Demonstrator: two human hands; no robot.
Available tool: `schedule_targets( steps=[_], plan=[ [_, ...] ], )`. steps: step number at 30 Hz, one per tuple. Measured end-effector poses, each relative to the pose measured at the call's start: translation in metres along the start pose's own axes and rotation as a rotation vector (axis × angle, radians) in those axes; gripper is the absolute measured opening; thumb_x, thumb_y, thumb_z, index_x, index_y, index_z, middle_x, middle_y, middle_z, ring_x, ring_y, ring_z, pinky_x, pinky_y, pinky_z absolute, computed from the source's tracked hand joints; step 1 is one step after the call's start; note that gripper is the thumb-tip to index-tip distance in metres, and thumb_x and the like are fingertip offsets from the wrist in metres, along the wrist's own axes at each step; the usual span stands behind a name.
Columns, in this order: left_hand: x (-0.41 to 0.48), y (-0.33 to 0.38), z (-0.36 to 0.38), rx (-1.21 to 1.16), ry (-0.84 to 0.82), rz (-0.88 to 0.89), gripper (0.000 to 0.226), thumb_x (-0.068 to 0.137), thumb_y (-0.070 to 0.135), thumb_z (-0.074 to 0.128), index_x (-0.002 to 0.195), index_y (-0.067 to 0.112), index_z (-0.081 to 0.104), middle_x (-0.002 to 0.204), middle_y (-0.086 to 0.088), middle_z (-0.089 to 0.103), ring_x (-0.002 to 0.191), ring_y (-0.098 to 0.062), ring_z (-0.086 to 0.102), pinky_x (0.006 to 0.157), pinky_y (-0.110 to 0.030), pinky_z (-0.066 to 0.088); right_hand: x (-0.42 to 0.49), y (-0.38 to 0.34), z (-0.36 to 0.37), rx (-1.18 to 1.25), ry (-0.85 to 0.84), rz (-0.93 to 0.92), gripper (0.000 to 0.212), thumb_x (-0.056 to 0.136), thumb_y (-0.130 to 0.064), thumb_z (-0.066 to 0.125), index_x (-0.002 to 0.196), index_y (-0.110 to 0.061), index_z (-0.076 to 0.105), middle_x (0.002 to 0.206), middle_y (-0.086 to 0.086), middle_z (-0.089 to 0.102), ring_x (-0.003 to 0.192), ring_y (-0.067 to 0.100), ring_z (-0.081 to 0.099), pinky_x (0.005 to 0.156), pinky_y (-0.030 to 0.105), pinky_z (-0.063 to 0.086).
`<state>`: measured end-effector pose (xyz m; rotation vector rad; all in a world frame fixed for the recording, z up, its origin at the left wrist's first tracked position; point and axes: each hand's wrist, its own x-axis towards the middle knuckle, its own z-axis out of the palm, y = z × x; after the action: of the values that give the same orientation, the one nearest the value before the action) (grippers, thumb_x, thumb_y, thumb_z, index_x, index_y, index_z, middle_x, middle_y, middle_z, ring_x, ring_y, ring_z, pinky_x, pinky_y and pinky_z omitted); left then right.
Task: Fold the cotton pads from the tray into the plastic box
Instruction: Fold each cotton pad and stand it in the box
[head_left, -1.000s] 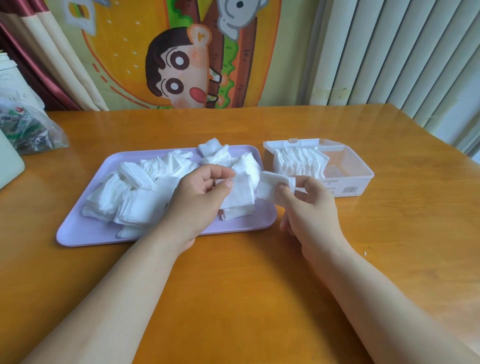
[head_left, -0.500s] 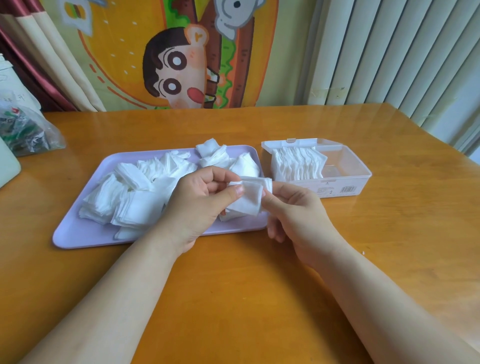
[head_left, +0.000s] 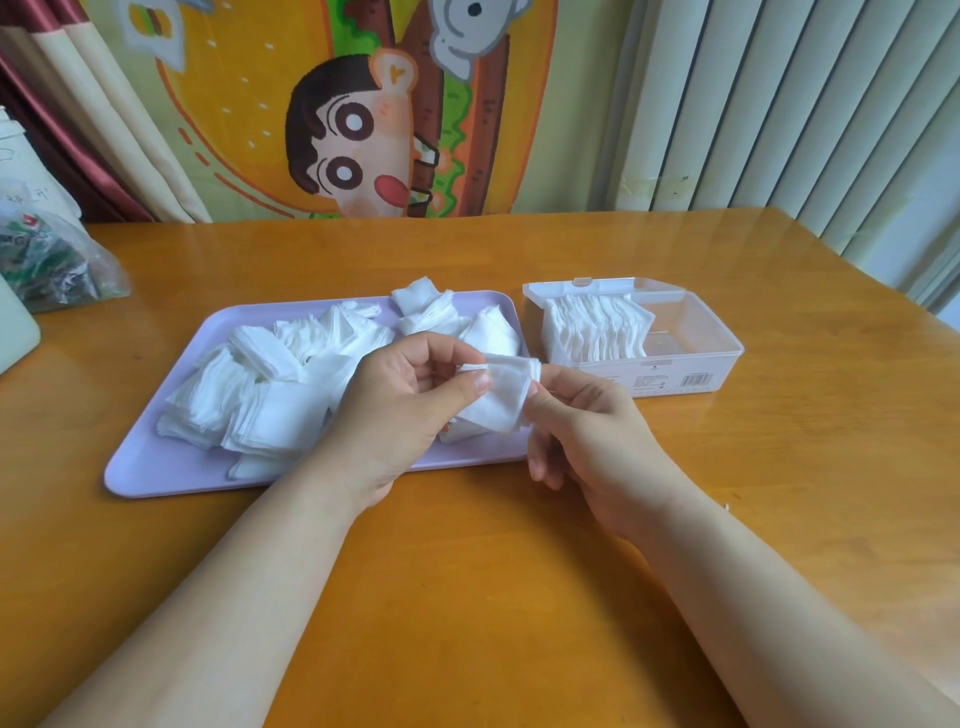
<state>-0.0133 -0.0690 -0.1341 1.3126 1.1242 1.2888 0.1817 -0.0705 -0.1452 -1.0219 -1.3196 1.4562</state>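
A white cotton pad is held between both hands above the right end of the lilac tray. My left hand pinches its left edge with thumb and fingers. My right hand grips its right edge, where the pad curls over. A loose heap of cotton pads covers most of the tray. To the right stands the open clear plastic box, with a row of folded pads upright in its left half.
A crinkled plastic bag and a pale green object lie at the table's left edge. Curtains and a cartoon wall hanging rise behind the wooden table. The table's right edge runs near the box.
My right hand brought the pad leftward from near the box to meet my left hand. Both hands now hold the one pad and have lifted slightly over the tray's right end.
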Motion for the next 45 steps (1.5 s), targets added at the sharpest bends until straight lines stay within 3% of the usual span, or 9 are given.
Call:
schedule_targets(
  steps=[13,21,25,28,33,36,38,41,45],
  plan=[
    [-0.0007,0.0,0.0027,-0.016,0.014,0.026,0.011,0.091,0.011,0.079,0.094,0.021,0.075,0.092,-0.006,0.073,0.085,-0.021,0.064,0.067,-0.035,0.048,0.0007,0.0004,-0.0004,0.007,-0.015,0.029,0.019,0.108,-0.014,0.056,0.115,-0.005,0.071,0.081,0.003,0.068,0.045,0.02,0.054,0.044,0.029,0.035],
    [0.0,-0.0016,0.0044,-0.003,0.04,0.022,0.01,0.091,0.009,0.078,0.097,0.017,0.075,0.096,-0.014,0.076,0.089,-0.02,0.068,0.075,-0.034,0.052,-0.0009,-0.0012,0.0009,-0.021,-0.036,0.016,0.017,0.108,-0.015,0.057,0.106,-0.012,0.073,0.077,0.0,0.066,0.046,0.019,0.054,0.044,0.028,0.035],
    [0.0001,-0.0015,0.0047,0.029,0.037,0.044,0.01,0.091,0.008,0.078,0.097,0.015,0.074,0.088,0.002,0.075,0.085,-0.01,0.068,0.07,-0.02,0.052,0.0001,-0.0017,-0.0022,-0.005,-0.029,0.059,0.02,0.107,-0.015,0.055,0.106,0.0,0.07,0.08,0.011,0.063,0.046,0.023,0.053,0.045,0.029,0.034],
    [-0.0007,-0.0007,0.005,0.051,0.03,0.059,0.009,0.091,0.01,0.079,0.096,0.016,0.074,0.088,0.007,0.074,0.083,-0.009,0.065,0.07,-0.02,0.05,0.0005,-0.0037,-0.0016,0.062,-0.036,0.077,0.035,0.099,-0.033,0.063,0.107,0.001,0.068,0.091,0.017,0.054,0.047,0.027,0.054,0.047,0.031,0.032],
    [-0.0015,-0.0013,0.0059,0.103,0.021,0.079,0.011,0.091,0.014,0.081,0.094,0.023,0.077,0.089,-0.013,0.071,0.08,-0.02,0.061,0.071,-0.032,0.05,-0.0001,-0.0054,0.0006,0.046,0.002,0.058,0.041,0.101,-0.036,0.066,0.06,-0.031,0.069,0.061,-0.006,0.05,0.045,0.027,0.052,0.048,0.033,0.027],
    [-0.0018,-0.0014,0.0064,0.135,0.018,0.087,0.01,0.09,0.016,0.082,0.094,0.025,0.078,0.092,-0.014,0.072,0.078,-0.02,0.061,0.07,-0.032,0.049,0.0013,-0.0037,-0.0001,0.083,0.038,0.061,0.024,0.102,-0.033,0.066,0.088,-0.015,0.073,0.076,0.01,0.051,0.044,0.028,0.053,0.048,0.034,0.029],
    [-0.0022,-0.0012,0.0068,0.161,0.028,0.098,0.011,0.09,0.016,0.082,0.093,0.026,0.079,0.089,-0.005,0.074,0.077,-0.022,0.064,0.07,-0.033,0.05,0.0022,-0.0028,-0.0006,0.084,0.045,0.081,0.034,0.1,-0.034,0.067,0.103,0.0,0.069,0.091,0.019,0.052,0.045,0.028,0.053,0.046,0.031,0.032],
    [-0.003,0.0,0.0075,0.193,0.061,0.124,0.013,0.09,0.017,0.082,0.094,0.029,0.081,0.091,0.0,0.077,0.086,-0.034,0.066,0.076,-0.041,0.057,0.0029,-0.0012,-0.0015,0.119,0.069,0.1,0.05,0.092,-0.034,0.069,0.111,0.012,0.063,0.098,0.025,0.053,0.047,0.029,0.054,0.047,0.031,0.034],
    [-0.0026,-0.0006,0.0068,0.198,0.068,0.166,0.015,0.092,0.014,0.08,0.097,0.028,0.083,0.094,-0.001,0.077,0.09,-0.038,0.064,0.08,-0.042,0.056,0.0035,-0.002,-0.0025,0.178,0.108,0.131,0.042,0.094,-0.025,0.07,0.111,0.012,0.064,0.095,0.023,0.053,0.046,0.028,0.053,0.047,0.031,0.033]
  ],
)
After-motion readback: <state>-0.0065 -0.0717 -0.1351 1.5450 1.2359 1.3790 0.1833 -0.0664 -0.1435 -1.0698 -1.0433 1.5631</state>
